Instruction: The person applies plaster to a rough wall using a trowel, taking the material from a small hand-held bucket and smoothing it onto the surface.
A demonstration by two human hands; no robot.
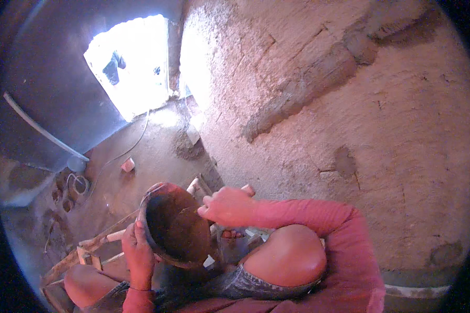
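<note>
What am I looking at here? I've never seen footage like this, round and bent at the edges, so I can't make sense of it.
There is no machine: a person wears a wide fisheye camera on the head, looking down at their own body, and that lens bends the edges. The left hand grips the rim of a dark round pan, tilted in front of the bent knees. The right hand, in a red sleeve, rests at the pan's far rim. The rough plastered wall stands close on the right. Below lie an earthen floor, a wooden frame, and a bright doorway beyond.
</note>
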